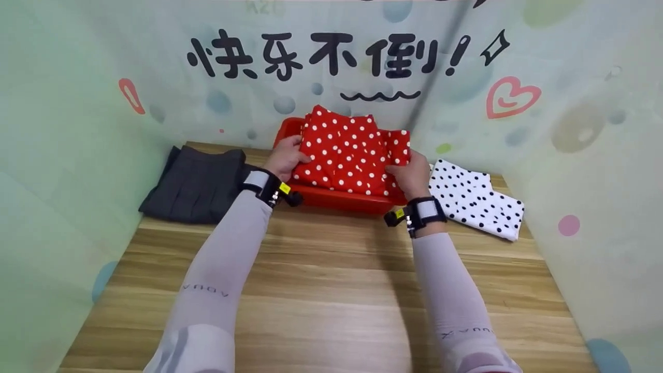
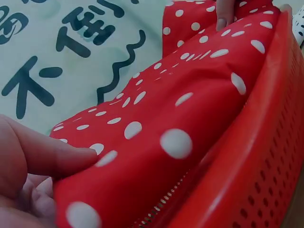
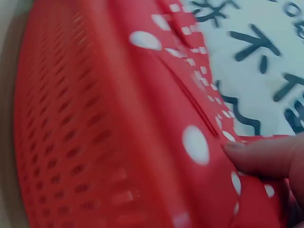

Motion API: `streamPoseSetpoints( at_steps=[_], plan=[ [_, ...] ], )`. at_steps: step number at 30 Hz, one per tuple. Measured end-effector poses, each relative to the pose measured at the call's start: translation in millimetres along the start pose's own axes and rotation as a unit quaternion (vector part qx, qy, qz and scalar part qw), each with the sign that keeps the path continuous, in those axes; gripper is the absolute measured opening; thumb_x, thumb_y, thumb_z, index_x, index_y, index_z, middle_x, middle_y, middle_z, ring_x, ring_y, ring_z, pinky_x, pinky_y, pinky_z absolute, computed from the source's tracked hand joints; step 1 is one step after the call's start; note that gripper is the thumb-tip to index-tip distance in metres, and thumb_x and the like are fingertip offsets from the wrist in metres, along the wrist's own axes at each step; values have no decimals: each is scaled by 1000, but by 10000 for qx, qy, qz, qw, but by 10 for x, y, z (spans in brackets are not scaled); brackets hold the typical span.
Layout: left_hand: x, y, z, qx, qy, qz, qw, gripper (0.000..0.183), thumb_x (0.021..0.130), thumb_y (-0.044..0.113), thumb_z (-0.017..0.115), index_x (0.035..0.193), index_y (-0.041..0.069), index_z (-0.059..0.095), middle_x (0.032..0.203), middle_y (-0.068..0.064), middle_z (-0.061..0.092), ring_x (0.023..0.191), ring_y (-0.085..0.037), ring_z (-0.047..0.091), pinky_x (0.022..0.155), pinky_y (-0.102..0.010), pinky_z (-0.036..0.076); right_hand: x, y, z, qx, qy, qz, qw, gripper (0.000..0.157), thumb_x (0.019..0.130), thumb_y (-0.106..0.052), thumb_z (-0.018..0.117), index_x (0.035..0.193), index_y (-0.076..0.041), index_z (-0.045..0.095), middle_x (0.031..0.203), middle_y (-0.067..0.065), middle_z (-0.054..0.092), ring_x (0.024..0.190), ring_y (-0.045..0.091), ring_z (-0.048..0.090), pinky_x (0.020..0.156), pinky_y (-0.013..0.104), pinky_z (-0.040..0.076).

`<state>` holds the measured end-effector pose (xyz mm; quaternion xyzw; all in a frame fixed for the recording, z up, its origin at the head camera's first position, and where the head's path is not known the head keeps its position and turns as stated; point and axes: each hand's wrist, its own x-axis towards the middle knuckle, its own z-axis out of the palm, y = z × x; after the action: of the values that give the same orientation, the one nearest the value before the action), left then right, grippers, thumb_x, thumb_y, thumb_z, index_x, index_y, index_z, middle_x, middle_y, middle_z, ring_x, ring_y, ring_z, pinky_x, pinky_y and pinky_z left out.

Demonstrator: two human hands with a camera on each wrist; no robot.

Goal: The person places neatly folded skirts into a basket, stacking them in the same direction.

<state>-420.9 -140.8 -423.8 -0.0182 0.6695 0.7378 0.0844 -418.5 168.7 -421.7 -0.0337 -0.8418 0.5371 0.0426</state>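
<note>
Evidently, a pale, printed fabric enclosure [image 1: 331, 83] with black lettering across the upper part of the frame is the largest thing, standing behind and beside a wood-grain surface [image 1: 321, 274] that fills the lower middle. Near the back of that surface, at the upper centre, sits a red, perforated plastic basket [image 1: 342, 201]. Over its mouth, behind the front rim, is a folded red cloth with white polka dots [image 1: 339, 155], its top reaching up in front of the lettered wall; whether it rests on the bottom is hidden. A folded dark grey cloth [image 1: 194, 186] lies left of centre, and a smaller folded white cloth with black dots [image 1: 474, 202] lies right of centre, both outside the basket.

Smallest are the two bare hands: the left hand [image 1: 285, 158] pinches the red cloth's left edge, thumb on top; the right hand [image 1: 414, 176] pinches its right side, thumb on top, fingers mostly hidden.

The step in hand looks like moving the red cloth at the basket, though its direction, in or out, cannot be told. Either way, the next move calls for both hands working level, keeping the folds together and the lower edge free of the rim.
</note>
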Motion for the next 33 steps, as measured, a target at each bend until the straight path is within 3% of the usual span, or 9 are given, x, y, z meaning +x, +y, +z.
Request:
streamPoseSetpoints(
  at_steps=[4,10,15,18,21,25,29,33],
  plan=[
    [9,-26,-20,633,199,-245,9975,64,98,-12,57,158,6,45,154,-15,55,133,-29,57,116,-44,51,-47,-36,128,-1248,405,-616,9894,47,93,-8,75,139,-10,66,133,13,73,122,29,69,108,45,56],
    [12,-9,-98,1723,616,-601,9813,62,97,-9,58,156,8,49,152,-13,53,132,-29,51,113,-44,52,-24,-66,319,-1596,164,-686,9847,43,96,-5,71,138,-9,66,132,13,73,121,30,70,106,46,58],
    [48,-55,-7,2191,672,-432,9724,65,92,-11,60,155,6,50,151,-15,54,132,-31,51,112,-46,52,61,17,318,-2127,95,-573,9754,47,96,1,67,142,-4,62,135,18,70,125,33,68,110,47,56],
    [52,-116,53,2386,697,-548,9671,67,95,-10,60,158,8,47,153,-14,53,132,-30,51,112,-45,52,100,86,301,-2387,95,-620,9691,49,94,3,65,144,-1,60,137,20,69,127,36,66,111,48,54],
    [36,-104,97,2591,1005,-587,9588,63,98,-4,60,158,10,47,153,-13,53,130,-29,53,111,-44,52,112,102,264,-2495,155,-784,9651,46,94,2,65,140,0,61,133,21,70,124,37,67,109,48,55],
    [3,-60,142,2374,1471,-581,9585,56,102,12,64,155,14,47,155,-10,54,129,-27,55,110,-43,53,77,120,202,-2303,315,-846,9689,46,98,-3,65,144,-3,59,131,19,71,120,34,68,105,47,58],
    [-30,25,181,2146,1528,-594,9629,55,105,25,64,157,17,46,156,-7,54,129,-26,55,112,-43,52,33,71,107,-2198,591,-977,9688,50,98,-4,66,148,-6,58,134,16,71,123,33,68,105,46,57],
    [-82,43,219,2421,1609,-382,9561,55,105,27,63,156,19,48,155,-6,56,127,-24,56,112,-42,50,-47,-3,44,-1994,666,-1121,9712,51,97,-1,66,147,-7,59,135,16,72,124,32,68,106,46,57]
  ],
)
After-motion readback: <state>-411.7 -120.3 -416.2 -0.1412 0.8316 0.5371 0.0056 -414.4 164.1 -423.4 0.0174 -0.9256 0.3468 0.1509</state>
